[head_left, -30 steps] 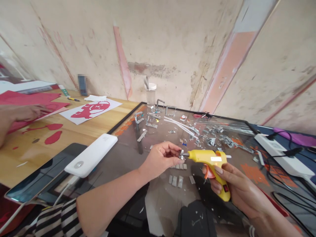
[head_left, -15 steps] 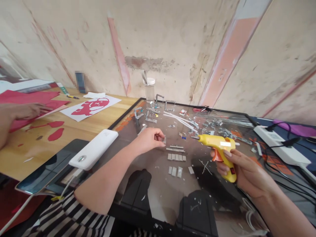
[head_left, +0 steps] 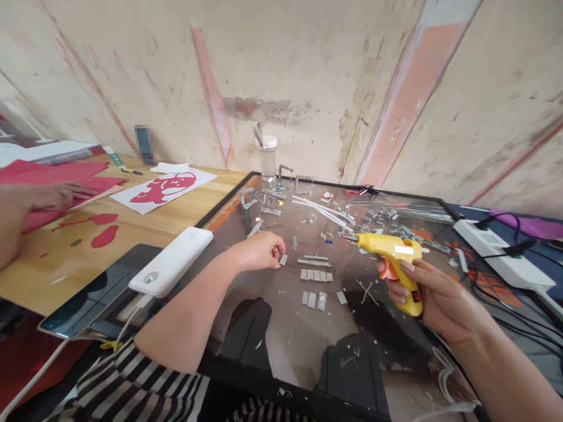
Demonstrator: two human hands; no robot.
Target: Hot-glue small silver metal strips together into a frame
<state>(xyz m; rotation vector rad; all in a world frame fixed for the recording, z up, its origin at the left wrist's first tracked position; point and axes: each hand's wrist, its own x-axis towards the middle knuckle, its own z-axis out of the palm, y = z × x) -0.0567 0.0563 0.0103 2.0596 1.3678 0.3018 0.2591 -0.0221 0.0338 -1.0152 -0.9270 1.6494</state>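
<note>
My left hand (head_left: 264, 251) is closed in a pinch over the dark glossy tabletop (head_left: 281, 328), with a small grey piece (head_left: 284, 259) at its fingertips. My right hand (head_left: 428, 287) is wrapped round the handle of a yellow glue gun (head_left: 389, 245), whose nozzle points left above the tabletop. Between the hands lie two thin grey strips (head_left: 314, 262), a row of several small grey rectangles (head_left: 316, 275) and, nearer to me, a shorter row of similar pieces (head_left: 312, 300). One loose piece (head_left: 342, 298) sits to their right.
Grey frames (head_left: 303, 184) and a lidded jar (head_left: 267, 158) stand at the back. A power strip (head_left: 501, 255) with cables is on the right. At left are a white power bank (head_left: 171, 262), a tablet (head_left: 101, 290), red paper (head_left: 53, 170) and another person's hand (head_left: 48, 196).
My left hand has moved slightly left and down, and the small grey piece now shows at its fingertips. The glue gun in my right hand has shifted slightly up and right.
</note>
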